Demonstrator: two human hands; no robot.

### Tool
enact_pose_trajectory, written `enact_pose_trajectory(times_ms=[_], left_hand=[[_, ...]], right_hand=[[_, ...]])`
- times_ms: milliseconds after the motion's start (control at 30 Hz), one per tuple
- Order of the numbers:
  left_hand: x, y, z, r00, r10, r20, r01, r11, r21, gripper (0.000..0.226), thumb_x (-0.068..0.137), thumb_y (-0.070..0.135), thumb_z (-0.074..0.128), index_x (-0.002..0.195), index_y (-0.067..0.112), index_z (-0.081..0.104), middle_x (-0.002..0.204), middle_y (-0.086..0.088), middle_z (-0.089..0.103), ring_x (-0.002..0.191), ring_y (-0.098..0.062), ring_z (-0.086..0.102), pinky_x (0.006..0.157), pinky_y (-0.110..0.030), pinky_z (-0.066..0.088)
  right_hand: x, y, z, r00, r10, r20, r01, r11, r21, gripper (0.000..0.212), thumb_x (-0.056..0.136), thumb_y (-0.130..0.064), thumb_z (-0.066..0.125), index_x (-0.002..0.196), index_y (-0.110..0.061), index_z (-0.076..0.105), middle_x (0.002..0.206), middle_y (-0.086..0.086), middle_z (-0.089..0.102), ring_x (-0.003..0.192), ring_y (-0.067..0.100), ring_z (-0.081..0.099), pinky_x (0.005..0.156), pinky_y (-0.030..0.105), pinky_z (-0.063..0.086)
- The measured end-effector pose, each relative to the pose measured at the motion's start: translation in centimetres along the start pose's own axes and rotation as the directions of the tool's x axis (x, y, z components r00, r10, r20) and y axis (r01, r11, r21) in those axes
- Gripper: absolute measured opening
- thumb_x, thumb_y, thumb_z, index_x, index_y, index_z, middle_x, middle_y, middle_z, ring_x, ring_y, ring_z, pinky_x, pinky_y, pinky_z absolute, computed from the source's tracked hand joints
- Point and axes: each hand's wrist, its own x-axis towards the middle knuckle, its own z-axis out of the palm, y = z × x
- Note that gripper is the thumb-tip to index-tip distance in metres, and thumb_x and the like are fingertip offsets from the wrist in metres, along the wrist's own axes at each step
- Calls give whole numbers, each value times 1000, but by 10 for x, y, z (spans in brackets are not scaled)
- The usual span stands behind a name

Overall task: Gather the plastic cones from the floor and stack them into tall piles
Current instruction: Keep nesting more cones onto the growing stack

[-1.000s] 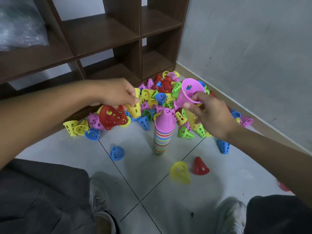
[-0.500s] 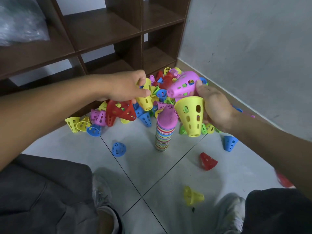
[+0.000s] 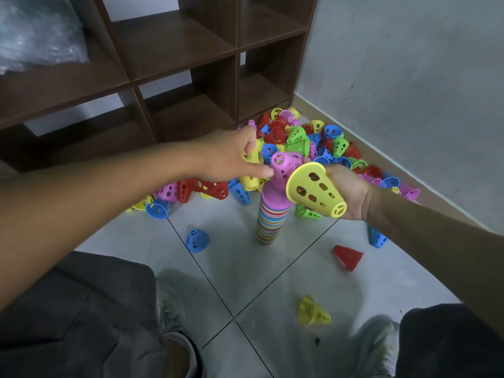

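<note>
A: Position of the pink cone [image 3: 285,170] relative to the striped stack [image 3: 270,216]?

B: Directly above its top, tilted, tip pointing left. Left hand [image 3: 226,156] pinches it beside a yellow cone [image 3: 253,155].

A: Right hand [image 3: 345,190]?

B: Just right of the stack, gripping a second yellow cone [image 3: 316,190], tip lower right.

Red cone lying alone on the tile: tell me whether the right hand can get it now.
Probably not yet: the right hand is gripping a yellow cone. The red cone itself lies unobstructed.

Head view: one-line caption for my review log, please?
Right hand holds a yellow cone, left hand a pink cone above the striped stack.
</note>
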Motion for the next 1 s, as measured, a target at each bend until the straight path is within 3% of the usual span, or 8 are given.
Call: enact_pose_trajectory(times_ms=[133, 300, 433, 633, 733, 833, 933, 1000], left_hand=[[7, 1, 12, 997, 79, -25, -79, 997, 13, 47, 89, 56, 65, 92, 17, 40, 71, 2, 40, 62, -13, 35, 54, -30, 27], [16, 2, 15, 991, 121, -49, -121, 993, 10, 38, 96, 47, 61, 87, 17, 41, 69, -1, 41, 62, -15, 37, 54, -30, 27], [21, 1, 20, 993, 114, -22, -113, 993, 39, 35, 97, 44, 61, 89, 16, 43, 71, -2, 44, 63, -15, 38, 54, -29, 28], [25, 3, 22, 993, 118, 8, -118, 991, 64, 30, 98, 36, 62, 89, 15, 43, 68, -1, 42, 60, -15, 36, 52, -29, 26], [24, 1, 22, 992, 125, 8, -125, 990, 72, 31, 96, 34, 67, 88, 15, 43, 65, 1, 41, 57, -14, 35, 50, -26, 24], [22, -3, 19, 993, 120, 6, -120, 992, 50, 38, 89, 37, 74, 88, 16, 43, 68, 2, 43, 60, -15, 37, 52, -28, 25], [20, -5, 14, 995, 102, 3, -103, 994, 25, 45, 83, 40, 80, 89, 17, 42, 73, -2, 47, 61, -16, 36, 53, -31, 27], [17, -5, 10, 997, 83, 2, -83, 996, 23, 50, 79, 42, 83, 90, 17, 41, 73, -2, 45, 61, -15, 34, 53, -31, 27]], right_hand=[[3, 2, 4, 999, 27, 18, -26, 1000, -15, 41, 108, -25, 35, 80, -7, 60, 55, 6, 67, 45, 13, 64, 40, 20, 50], [8, 2, 6, 998, 55, -3, -55, 995, -85, 37, 105, -43, 43, 91, -14, 61, 65, 4, 71, 55, 14, 69, 50, 24, 55], [14, 6, 4, 997, 33, -65, -53, 937, -345, 33, 108, -38, 41, 83, -18, 49, 44, -7, 52, 35, 6, 51, 38, 17, 41], [23, 15, -2, 990, -64, -126, -20, 819, -573, 37, 106, -47, 42, 87, -16, 50, 56, 2, 49, 39, 14, 46, 39, 21, 39], [27, 11, -6, 980, -112, -164, -5, 813, -583, 46, 105, -52, 40, 102, -9, 56, 58, 5, 50, 42, 17, 46, 41, 23, 42], [26, 0, -9, 972, -139, -188, 14, 837, -548, 49, 105, -55, 34, 114, -14, 58, 49, -5, 48, 40, 10, 47, 44, 23, 45], [25, -13, -8, 976, -115, -183, 29, 909, -415, 55, 102, -60, 36, 117, -14, 61, 65, 2, 64, 53, 13, 60, 59, 31, 58], [27, -19, -7, 984, -82, -157, 23, 938, -346, 56, 100, -63, 36, 106, -12, 60, 64, 5, 62, 48, 15, 56, 54, 30, 56]])
